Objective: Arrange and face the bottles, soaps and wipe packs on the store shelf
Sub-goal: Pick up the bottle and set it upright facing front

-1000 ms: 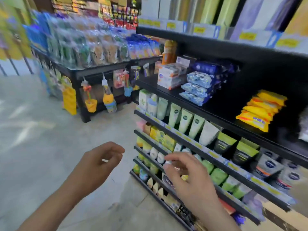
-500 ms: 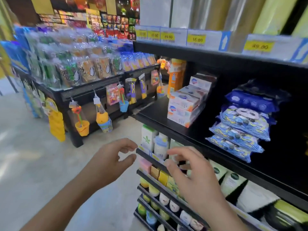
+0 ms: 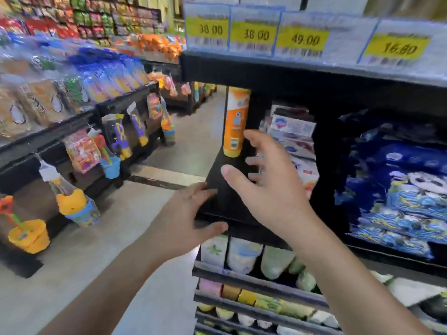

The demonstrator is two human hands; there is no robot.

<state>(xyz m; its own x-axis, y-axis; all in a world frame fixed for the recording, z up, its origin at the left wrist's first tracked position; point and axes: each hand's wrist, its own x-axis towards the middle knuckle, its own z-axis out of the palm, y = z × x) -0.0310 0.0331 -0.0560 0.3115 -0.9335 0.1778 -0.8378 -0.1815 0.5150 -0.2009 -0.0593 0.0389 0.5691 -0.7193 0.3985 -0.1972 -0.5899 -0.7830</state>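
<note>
Reaching toward the orange bottle (image 3: 235, 122), which stands upright at the far left end of the dark shelf (image 3: 227, 189), well back from the front edge and just left of the stacked soap boxes (image 3: 292, 131). Right hand (image 3: 271, 189) spread wide, fingers apart and holding nothing, index tip close to the bottle's lower right side; whether touching cannot be told through the blur. Left hand (image 3: 186, 218) also open and empty, fingers straight near the shelf's front left corner, thumb under the lip. Best, by judgement: wrap the right hand round the lower body of the bottle rather than the cap, slide it forward to the front edge without tipping, turn the label outward, and keep the left hand ready at the corner, since a tall narrow bottle beside an open end could topple off the side. Soap boxes piled unevenly behind the right hand, probably needing squaring afterwards. Blue wipe packs (image 3: 396, 189) stacked at the right part of the same shelf, fronts blurred. Containers: small buckets (image 3: 29, 235) hanging off the neighbouring rack, holding toy spades or the like; contents otherwise unclear. Tubes (image 3: 244, 255) standing in the row beneath the shelf, lids down.
</note>
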